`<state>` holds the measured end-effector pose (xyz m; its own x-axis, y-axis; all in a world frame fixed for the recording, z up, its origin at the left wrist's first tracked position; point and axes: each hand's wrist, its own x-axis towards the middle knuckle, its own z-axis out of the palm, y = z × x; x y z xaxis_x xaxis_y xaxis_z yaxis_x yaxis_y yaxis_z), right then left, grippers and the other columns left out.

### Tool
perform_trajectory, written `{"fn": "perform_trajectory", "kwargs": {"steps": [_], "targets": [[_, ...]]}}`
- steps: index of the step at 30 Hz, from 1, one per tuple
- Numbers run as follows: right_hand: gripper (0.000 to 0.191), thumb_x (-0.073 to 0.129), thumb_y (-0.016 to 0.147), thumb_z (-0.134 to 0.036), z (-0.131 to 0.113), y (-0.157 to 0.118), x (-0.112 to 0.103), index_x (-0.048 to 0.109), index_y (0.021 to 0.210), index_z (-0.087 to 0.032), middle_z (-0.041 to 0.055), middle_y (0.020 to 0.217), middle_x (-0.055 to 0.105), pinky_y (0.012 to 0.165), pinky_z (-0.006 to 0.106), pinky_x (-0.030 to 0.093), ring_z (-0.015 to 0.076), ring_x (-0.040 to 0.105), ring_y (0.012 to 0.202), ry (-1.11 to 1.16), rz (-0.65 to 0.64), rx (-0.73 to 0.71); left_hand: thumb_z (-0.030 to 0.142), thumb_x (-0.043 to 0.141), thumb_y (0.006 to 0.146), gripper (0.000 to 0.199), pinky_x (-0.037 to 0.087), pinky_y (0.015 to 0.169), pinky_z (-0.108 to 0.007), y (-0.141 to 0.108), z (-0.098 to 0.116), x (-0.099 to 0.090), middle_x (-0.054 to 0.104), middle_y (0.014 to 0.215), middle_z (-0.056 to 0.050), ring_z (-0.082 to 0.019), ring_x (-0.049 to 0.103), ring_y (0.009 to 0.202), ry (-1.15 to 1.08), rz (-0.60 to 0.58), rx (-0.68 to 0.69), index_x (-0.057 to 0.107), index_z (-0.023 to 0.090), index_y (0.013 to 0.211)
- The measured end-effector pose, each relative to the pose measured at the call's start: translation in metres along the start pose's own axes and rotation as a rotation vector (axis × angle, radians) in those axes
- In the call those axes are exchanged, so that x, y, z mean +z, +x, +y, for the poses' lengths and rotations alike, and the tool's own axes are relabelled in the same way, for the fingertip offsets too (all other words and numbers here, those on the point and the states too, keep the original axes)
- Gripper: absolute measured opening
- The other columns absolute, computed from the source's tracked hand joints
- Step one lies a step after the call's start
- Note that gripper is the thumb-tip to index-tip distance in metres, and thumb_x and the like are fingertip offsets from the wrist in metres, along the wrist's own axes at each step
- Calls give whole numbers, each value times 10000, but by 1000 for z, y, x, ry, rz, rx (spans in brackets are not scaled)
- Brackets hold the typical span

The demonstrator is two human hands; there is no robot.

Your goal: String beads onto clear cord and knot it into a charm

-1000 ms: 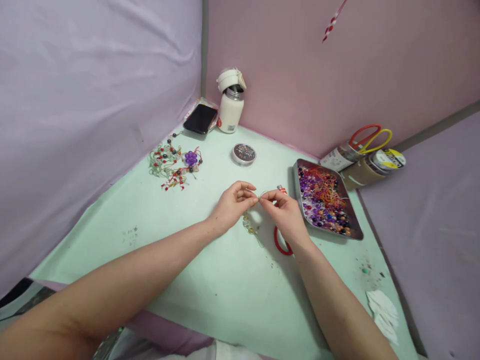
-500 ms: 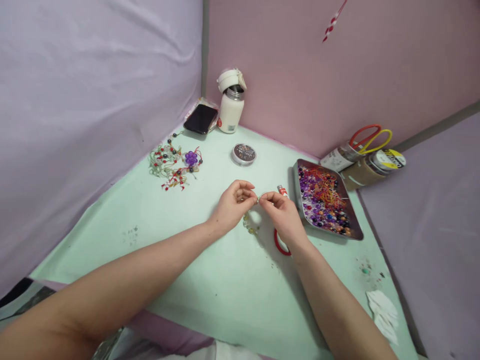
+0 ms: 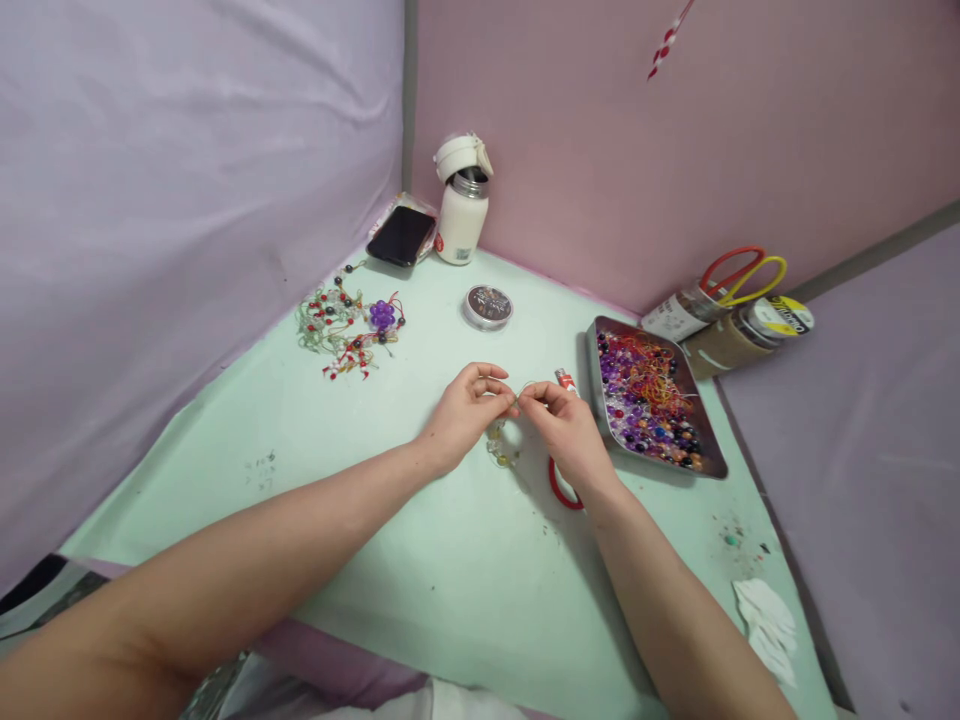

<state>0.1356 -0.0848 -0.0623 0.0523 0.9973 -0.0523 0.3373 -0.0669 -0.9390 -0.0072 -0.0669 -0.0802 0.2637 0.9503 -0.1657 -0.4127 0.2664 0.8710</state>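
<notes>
Over the middle of the pale green table, my left hand and my right hand meet fingertip to fingertip. Both pinch a thin cord of a beaded string, whose clear and yellowish beads hang down below my left fingers. The exact spot where the cord is gripped is too small to make out. Beneath my right wrist, the red handle of a pair of scissors shows; the rest is hidden. A red lighter lies just beyond my right knuckles, partly covered.
At right is a metal tray of beads and threads, with jars and red and yellow scissor handles behind it. Finished-looking beaded strings lie left. Further back are a round tin, a phone and a white bottle. A crumpled tissue lies right.
My fingertips have shifted very slightly while still pinched together at the cord. The hanging beads have moved a little; everything else stays put.
</notes>
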Motion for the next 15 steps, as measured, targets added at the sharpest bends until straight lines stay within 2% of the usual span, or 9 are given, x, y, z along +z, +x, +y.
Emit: {"fn": "perform_trajectory", "kwargs": {"steps": [7,15], "targets": [[173,630,790,-361,-1,-1,-2,665,840,-198,30,894,680,706,294,405,153,544,730,-9,8,-32,119,646,749,251,486,732,-262,0,-1,0,605,780,33,-87,647,656,-26,14,-26,500,175,945],[119,613,811,-316,-4,-2,-1,662,785,-211,19,852,674,746,309,377,177,569,827,-187,63,-213,115,642,752,248,482,723,-257,1,-3,-2,605,797,27,-85,642,670,-28,13,-17,496,177,943]]}}
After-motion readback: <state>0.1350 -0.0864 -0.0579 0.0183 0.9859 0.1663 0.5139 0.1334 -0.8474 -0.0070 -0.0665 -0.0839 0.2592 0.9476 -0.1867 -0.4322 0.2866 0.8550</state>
